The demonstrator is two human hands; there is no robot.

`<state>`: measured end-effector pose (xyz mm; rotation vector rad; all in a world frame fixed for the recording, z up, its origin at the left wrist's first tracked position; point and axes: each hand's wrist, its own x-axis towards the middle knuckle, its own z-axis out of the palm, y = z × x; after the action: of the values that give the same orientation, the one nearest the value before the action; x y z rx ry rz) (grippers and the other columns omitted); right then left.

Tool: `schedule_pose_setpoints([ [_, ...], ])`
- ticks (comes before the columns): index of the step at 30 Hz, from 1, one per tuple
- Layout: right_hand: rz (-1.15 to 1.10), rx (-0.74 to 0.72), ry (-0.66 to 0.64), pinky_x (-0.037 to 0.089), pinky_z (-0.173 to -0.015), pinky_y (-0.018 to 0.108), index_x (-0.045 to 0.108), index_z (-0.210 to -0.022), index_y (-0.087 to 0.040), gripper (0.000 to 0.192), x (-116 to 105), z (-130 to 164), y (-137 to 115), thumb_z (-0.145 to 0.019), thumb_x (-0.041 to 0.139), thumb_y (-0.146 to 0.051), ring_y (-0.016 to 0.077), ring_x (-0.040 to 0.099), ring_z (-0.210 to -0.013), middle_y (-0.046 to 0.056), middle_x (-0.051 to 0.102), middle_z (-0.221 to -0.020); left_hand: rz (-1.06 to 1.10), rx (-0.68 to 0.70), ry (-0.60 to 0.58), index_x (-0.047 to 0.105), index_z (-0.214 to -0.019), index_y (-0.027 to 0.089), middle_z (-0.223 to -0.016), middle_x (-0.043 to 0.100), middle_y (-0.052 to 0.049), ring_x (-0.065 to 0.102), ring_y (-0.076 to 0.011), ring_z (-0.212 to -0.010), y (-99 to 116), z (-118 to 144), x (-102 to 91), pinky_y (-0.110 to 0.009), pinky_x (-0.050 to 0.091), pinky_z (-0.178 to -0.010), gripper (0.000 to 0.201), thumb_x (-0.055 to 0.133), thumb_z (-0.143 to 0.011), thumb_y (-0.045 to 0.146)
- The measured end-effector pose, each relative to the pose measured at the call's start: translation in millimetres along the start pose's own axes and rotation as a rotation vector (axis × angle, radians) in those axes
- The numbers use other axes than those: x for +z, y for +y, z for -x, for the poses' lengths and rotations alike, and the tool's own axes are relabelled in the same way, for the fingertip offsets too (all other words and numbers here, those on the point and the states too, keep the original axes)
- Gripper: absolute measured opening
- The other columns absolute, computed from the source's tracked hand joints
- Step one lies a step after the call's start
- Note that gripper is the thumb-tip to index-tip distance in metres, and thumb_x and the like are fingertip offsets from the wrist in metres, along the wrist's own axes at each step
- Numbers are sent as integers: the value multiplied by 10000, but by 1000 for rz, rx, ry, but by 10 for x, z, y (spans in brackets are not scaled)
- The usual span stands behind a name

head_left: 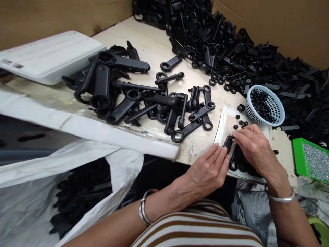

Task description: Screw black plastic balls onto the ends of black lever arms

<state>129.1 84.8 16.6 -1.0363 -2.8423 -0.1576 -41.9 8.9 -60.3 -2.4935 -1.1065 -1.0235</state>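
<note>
My left hand (209,168) and my right hand (253,147) meet at the table's front edge over a small group of black plastic handle parts (234,158) that lie on a white pad (226,123). The left fingertips press against the end of one part. My right hand covers the parts from above with its fingers bent onto them. Several small black round caps (241,122) lie loose on the pad just beyond my right fingers.
A pale blue basket (266,105) of black caps stands behind the pad. Loose black handles (154,99) cover the table's middle, with a big heap (231,44) at the back. A green tray (311,159) of small metal pieces sits right; a plastic bag (64,199) of parts hangs lower left.
</note>
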Motion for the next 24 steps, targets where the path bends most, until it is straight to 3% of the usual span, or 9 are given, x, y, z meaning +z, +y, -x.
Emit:
schedule_pose_setpoints([
  [24,-226,63,5,460,-703,361,639,-928,-177,61,37,3,65,-897,586,-178,219,529,-827,78,658,-820,24,-7,-31,632,-1085,29,-1133,700,-206,695,-249,-1052,-8,27,-10,-394,526,-1003,213,545,-903,97],
])
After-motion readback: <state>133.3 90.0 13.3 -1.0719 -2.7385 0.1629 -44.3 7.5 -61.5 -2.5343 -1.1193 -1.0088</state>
